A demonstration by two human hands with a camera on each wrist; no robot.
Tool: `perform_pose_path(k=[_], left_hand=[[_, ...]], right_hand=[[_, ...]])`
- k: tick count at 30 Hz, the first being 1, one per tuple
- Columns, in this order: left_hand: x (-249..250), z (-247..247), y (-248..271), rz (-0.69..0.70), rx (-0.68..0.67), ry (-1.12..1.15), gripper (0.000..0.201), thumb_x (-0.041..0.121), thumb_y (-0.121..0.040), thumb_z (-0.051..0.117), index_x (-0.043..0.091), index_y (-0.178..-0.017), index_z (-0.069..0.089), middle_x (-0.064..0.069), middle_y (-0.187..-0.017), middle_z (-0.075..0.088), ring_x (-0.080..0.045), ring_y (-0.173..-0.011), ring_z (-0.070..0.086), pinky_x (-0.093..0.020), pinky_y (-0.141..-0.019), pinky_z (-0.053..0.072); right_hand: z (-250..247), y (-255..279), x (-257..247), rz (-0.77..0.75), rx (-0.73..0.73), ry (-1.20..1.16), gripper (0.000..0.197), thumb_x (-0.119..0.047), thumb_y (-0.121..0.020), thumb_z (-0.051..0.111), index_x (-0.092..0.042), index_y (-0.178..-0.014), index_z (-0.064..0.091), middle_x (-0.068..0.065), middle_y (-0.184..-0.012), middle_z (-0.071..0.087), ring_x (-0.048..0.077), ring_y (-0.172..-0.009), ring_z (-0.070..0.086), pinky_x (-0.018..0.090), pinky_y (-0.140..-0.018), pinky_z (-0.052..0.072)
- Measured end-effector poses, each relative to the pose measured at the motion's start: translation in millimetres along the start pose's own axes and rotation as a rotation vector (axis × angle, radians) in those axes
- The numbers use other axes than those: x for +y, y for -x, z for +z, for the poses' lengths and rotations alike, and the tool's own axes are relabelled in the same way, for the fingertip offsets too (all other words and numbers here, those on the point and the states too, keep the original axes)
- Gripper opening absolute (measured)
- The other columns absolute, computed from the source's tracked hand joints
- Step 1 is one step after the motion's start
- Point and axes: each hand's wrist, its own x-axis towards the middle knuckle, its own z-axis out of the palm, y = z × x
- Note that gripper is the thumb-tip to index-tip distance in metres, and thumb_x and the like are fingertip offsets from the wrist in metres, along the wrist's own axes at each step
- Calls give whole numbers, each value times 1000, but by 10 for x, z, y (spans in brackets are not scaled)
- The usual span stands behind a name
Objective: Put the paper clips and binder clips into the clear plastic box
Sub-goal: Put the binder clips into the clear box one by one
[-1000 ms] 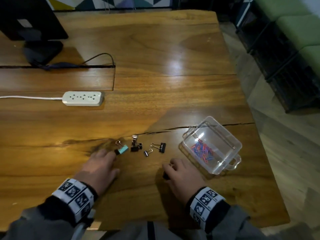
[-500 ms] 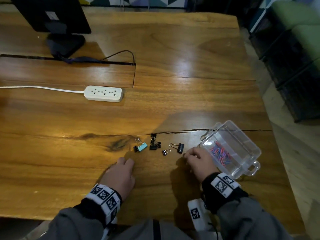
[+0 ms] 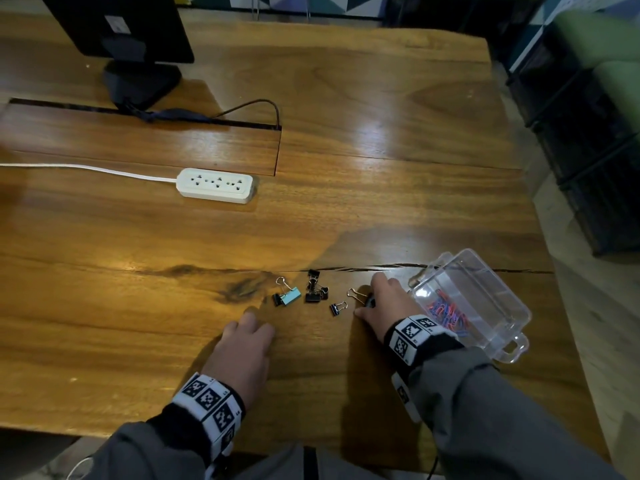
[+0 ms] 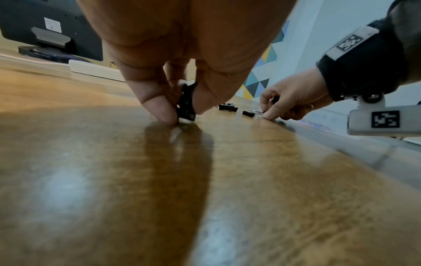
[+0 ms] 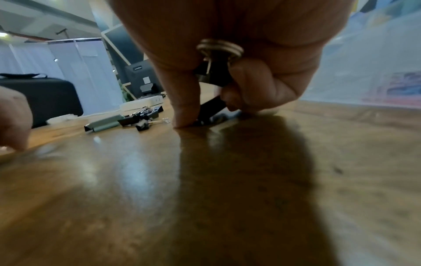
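Several binder clips lie near the table's front edge: a teal one [image 3: 291, 295], a black cluster [image 3: 313, 293] and a small black one [image 3: 336, 308]. My left hand [image 3: 254, 315] sits just in front of the teal clip. In the left wrist view it [image 4: 182, 117] pinches a black binder clip [image 4: 186, 105] against the wood. My right hand [image 3: 367, 303] grips a black binder clip [image 3: 370, 301] beside the clear plastic box [image 3: 498, 299]. The right wrist view shows this clip [image 5: 213, 107] pinched at the table and another clip [image 5: 213, 75] tucked in the palm. Coloured paper clips [image 3: 448, 311] lie in the box.
A white power strip [image 3: 216, 185] with its cord lies mid-table on the left. A black monitor stand [image 3: 142, 81] and cable are at the far left. The table's right edge runs just past the box, and dark wire shelving [image 3: 595, 150] stands beyond it.
My right hand has moved forward from the front edge to the handled black clip beside the box. My left hand has drawn back a little from the teal clip.
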Motion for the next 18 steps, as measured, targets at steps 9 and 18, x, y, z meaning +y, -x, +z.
perform_pose_path(k=[9,18], left_hand=[[-30,-158,-144,-66,7,136,18,12,-94,45,29,-95,51,9,-99,46,-12,-87,50,-30,-79,44],[241,-364,-693,85,-15,-72,46,40,-87,67,30,-126,45,-3,-130,47,-25,-118,46,-44,-96,49]], right_hand=[[-45,155,65,-14,73,-201,21,-23,-91,62,-29,-109,53,-6,-95,63,18,-83,63,40,-77,57],[120,118,-234,-257,-72,-46,27,-28,-91,68,-32,-114,56,-10,-108,55,14,-98,58,27,-82,47]])
